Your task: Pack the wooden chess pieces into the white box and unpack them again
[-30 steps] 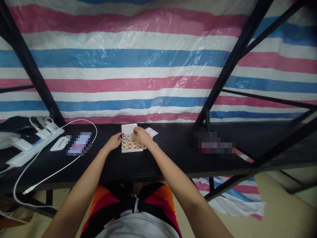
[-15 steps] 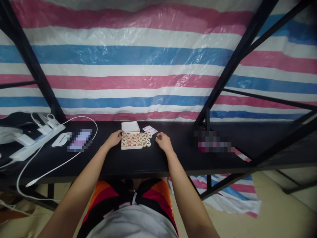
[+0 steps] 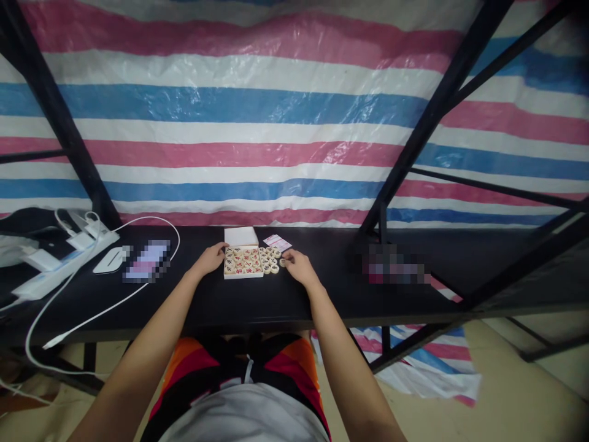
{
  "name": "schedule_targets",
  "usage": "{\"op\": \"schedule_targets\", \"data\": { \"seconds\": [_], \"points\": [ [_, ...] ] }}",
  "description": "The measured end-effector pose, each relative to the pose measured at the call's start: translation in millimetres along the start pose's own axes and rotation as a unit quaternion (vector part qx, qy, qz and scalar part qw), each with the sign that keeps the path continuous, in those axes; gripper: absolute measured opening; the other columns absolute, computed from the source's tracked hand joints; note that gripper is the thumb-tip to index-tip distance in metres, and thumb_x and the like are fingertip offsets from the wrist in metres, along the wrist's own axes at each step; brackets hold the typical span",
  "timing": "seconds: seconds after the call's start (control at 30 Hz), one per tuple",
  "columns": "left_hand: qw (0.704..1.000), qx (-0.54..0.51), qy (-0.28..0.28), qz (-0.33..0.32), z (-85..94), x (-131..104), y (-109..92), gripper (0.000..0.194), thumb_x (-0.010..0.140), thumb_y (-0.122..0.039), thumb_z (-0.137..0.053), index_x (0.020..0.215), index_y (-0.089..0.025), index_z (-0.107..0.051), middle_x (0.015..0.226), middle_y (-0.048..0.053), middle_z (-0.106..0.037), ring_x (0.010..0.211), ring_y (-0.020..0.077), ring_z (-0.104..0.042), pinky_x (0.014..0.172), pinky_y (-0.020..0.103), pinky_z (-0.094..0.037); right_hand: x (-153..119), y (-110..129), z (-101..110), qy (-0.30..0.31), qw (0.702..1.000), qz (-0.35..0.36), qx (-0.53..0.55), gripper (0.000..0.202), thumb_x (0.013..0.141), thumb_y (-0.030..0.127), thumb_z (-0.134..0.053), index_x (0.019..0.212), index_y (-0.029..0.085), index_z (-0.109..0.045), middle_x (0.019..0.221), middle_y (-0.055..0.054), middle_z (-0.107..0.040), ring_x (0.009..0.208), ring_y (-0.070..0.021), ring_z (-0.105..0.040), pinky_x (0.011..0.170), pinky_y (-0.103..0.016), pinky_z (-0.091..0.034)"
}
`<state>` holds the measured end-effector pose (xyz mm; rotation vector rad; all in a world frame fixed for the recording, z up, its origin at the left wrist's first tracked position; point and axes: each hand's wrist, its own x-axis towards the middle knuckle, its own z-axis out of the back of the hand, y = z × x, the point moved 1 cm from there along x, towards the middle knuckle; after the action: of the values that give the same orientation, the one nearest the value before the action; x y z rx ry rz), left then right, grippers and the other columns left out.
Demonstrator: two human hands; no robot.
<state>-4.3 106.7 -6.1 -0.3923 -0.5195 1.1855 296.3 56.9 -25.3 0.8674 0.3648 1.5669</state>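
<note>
Hands (image 3: 254, 262) — round, smooth pieces (image 3: 269, 260) beside a rectangular white box (image 3: 243, 275).

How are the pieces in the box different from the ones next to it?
The pieces in the box sit in neat rows, while the loose pieces make a little cluster on the black table. Many boxed pieces have red marks; the loose pieces' marks that I can make out look dark. Both kinds are round and pale, with writing on top.

Striped plastic sheeting (image 3: 257, 104) behind black desk (image 3: 239, 307); pale floor (image 3: 501, 368).
</note>
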Motion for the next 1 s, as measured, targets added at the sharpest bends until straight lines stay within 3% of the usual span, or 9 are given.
{"op": "schedule_targets", "data": {
  "seconds": [0.2,0.43,0.53,0.63,0.8,1.0],
  "points": [
    [1.0,0.004,0.005,0.004,0.8,0,-2,0.042,0.079,-0.014,-0.041,0.117,-0.018,-0.057,0.083,0.004,-0.067,0.074,0.0162,-0.061,0.07,0.024,-0.042,3,-3,-6,0.012,0.999,0.037,0.028,0.034,0.068,0.003,-0.041,0.089,0.017,-0.062,0.09,-0.004,-0.064,0.081,-0.0125,-0.06,0.08,-0.026,-0.045],
    [1.0,0.003,0.0,-0.001,4.1,-5,-7,0.041,0.079,-0.014,-0.041,0.115,-0.017,-0.058,0.083,0.004,-0.067,0.073,0.0158,-0.06,0.07,0.024,-0.041,0,2,-1,-0.029,0.999,0.032,-0.016,0.032,0.07,0.004,-0.041,0.092,0.017,-0.061,0.093,-0.005,-0.061,0.081,-0.0141,-0.057,0.081,-0.027,-0.044],
    [1.0,0.006,0.002,-0.002,4.0,-5,-8,0.041,0.078,-0.013,-0.042,0.115,-0.017,-0.058,0.08,0.004,-0.066,0.071,0.016,-0.059,0.069,0.025,-0.041,-3,21,-5,-0.025,0.996,0.077,-0.038,0.027,0.075,0.009,-0.044,0.096,0.017,-0.061,0.096,-0.006,-0.06,0.085,-0.0151,-0.056,0.082,-0.028,-0.043],
    [1.0,0.01,-0.002,0.001,3.3,-5,-7,0.041,0.078,-0.013,-0.041,0.115,-0.018,-0.058,0.084,0.005,-0.067,0.072,0.0163,-0.06,0.069,0.025,-0.041,-2,55,-20,0.039,0.983,0.164,-0.076,0.027,0.081,0.015,-0.046,0.104,0.018,-0.06,0.102,-0.007,-0.06,0.096,-0.0165,-0.053,0.087,-0.028,-0.039],
    [1.0,0.007,-0.005,-0.005,2.5,-4,-4,0.041,0.079,-0.014,-0.041,0.116,-0.018,-0.058,0.086,0.005,-0.068,0.074,0.0157,-0.061,0.071,0.024,-0.042,10,106,-51,0.106,0.943,0.21,-0.234,0.029,0.088,0.021,-0.043,0.112,0.019,-0.059,0.107,-0.01,-0.061,0.102,-0.0214,-0.052,0.087,-0.033,-0.038],
    [1.0,0.016,-0.011,-0.008,0.8,-3,-2,0.04,0.079,-0.014,-0.04,0.115,-0.019,-0.058,0.084,0.005,-0.068,0.074,0.0165,-0.061,0.07,0.024,-0.042,24,117,-66,0.111,0.931,0.202,-0.284,0.026,0.087,0.024,-0.045,0.108,0.018,-0.06,0.101,-0.011,-0.064,0.095,-0.0216,-0.056,0.083,-0.031,-0.039]
  ]
}}
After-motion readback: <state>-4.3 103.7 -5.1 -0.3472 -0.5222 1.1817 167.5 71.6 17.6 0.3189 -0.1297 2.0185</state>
